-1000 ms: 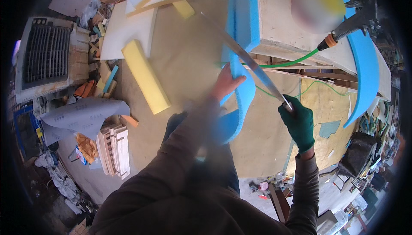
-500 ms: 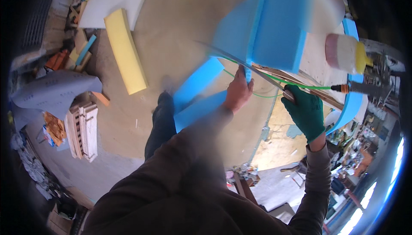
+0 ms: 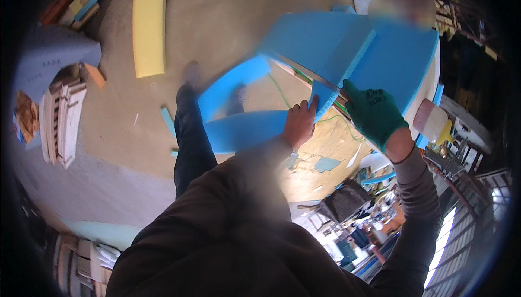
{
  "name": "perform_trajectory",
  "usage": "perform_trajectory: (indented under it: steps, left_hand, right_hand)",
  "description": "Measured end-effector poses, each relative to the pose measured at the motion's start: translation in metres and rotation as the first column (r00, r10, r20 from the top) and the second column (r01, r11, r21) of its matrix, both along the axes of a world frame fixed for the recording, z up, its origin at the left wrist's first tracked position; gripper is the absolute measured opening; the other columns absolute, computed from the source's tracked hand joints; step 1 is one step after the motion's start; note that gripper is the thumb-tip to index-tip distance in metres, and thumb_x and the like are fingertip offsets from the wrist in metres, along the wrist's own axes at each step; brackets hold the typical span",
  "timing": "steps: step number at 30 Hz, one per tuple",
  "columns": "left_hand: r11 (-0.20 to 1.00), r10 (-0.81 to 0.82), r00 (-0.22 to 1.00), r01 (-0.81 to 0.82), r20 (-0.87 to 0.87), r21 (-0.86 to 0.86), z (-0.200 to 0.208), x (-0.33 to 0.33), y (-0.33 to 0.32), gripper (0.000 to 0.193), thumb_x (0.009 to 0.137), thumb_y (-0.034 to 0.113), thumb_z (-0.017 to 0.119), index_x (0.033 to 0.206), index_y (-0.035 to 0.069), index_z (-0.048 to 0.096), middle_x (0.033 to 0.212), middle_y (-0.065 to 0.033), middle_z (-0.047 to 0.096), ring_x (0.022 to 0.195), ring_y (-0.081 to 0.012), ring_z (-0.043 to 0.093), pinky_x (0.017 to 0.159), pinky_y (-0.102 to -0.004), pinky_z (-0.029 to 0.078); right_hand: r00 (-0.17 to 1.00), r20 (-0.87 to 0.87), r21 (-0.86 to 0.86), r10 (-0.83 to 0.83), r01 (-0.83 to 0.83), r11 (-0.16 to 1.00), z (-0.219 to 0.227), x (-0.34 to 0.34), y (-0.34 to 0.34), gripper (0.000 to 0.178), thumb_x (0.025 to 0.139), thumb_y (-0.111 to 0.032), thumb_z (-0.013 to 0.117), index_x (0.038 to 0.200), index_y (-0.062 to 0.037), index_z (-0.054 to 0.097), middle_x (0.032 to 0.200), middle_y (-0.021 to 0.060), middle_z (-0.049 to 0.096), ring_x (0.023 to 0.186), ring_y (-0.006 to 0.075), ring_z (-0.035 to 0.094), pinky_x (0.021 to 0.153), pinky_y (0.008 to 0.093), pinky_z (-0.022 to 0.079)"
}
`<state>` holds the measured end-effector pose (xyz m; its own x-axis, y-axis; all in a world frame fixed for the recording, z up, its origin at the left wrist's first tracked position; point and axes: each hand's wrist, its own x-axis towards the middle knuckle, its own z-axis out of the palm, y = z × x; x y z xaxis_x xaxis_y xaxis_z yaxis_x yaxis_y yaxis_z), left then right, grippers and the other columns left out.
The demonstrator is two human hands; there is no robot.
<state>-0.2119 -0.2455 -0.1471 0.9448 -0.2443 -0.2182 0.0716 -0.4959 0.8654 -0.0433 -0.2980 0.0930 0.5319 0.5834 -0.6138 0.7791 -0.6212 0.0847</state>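
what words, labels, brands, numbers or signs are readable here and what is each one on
None can be read.
Green glove on the right hand: dark printing on its back, too small and blurred.
Grey sheet at the left: faint rows of marks, too small and blurred.
Long blade and blue foam at the left hand: no lettering visible.
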Motion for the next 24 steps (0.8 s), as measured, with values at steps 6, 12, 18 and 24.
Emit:
perform_trajectory:
  steps: [6, 12, 18, 24]
  left_hand:
    - [0.99, 0.136, 0.99, -0.138, 0.036, 0.035, 0.005, -0.02, -0.019, 0.083, 0.081, 0.012, 0.077, 0.157, -0.002, 0.045, 0.107, -0.0172, 0.059, 0.081, -0.0314, 0.066, 0.069, -0.0461, 0.054]
    - [0.96, 0.265, 0.963, -0.268, -0.054, -0.077, 0.007, -0.025, -0.033, 0.069, 0.087, 0.004, 0.065, 0.154, 0.001, 0.047, 0.112, -0.0225, 0.062, 0.084, -0.0396, 0.068, 0.069, -0.0538, 0.054]
    - [0.935, 0.285, 0.957, -0.288, -0.045, -0.206, -0.003, -0.02, -0.029, 0.062, 0.091, -0.001, 0.059, 0.152, 0.001, 0.048, 0.119, -0.0274, 0.063, 0.089, -0.0447, 0.069, 0.072, -0.058, 0.055]
    - [0.942, 0.307, 0.951, -0.298, 0.037, -0.157, -0.014, -0.022, -0.035, 0.058, 0.09, 0.005, 0.061, 0.148, -0.002, 0.056, 0.103, -0.0203, 0.063, 0.073, -0.0348, 0.068, 0.06, -0.0478, 0.054]
  right_hand:
    - [0.979, -0.043, -0.047, 0.197, -0.199, 0.979, -0.003, 0.009, 0.004, 0.024, 0.102, -0.023, 0.062, 0.122, -0.0093, 0.058, 0.084, 0.0132, 0.072, 0.081, 0.0347, 0.071, 0.077, 0.0482, 0.054]
    - [0.974, -0.102, -0.285, 0.204, -0.226, 0.932, -0.009, 0.013, 0.02, 0.029, 0.107, -0.027, 0.057, 0.131, -0.0103, 0.059, 0.091, 0.0147, 0.075, 0.088, 0.0366, 0.073, 0.083, 0.0499, 0.055]
    - [0.942, -0.057, -0.199, 0.33, -0.335, 0.921, -0.004, 0.007, 0.031, 0.018, 0.099, -0.017, 0.059, 0.114, -0.0074, 0.058, 0.082, 0.0125, 0.072, 0.078, 0.0328, 0.072, 0.074, 0.0474, 0.055]
    - [0.936, -0.097, -0.322, 0.339, -0.352, 0.879, 0.003, 0.005, 0.05, 0.02, 0.1, -0.017, 0.058, 0.117, -0.0073, 0.057, 0.087, 0.0096, 0.073, 0.083, 0.0302, 0.073, 0.077, 0.0454, 0.055]
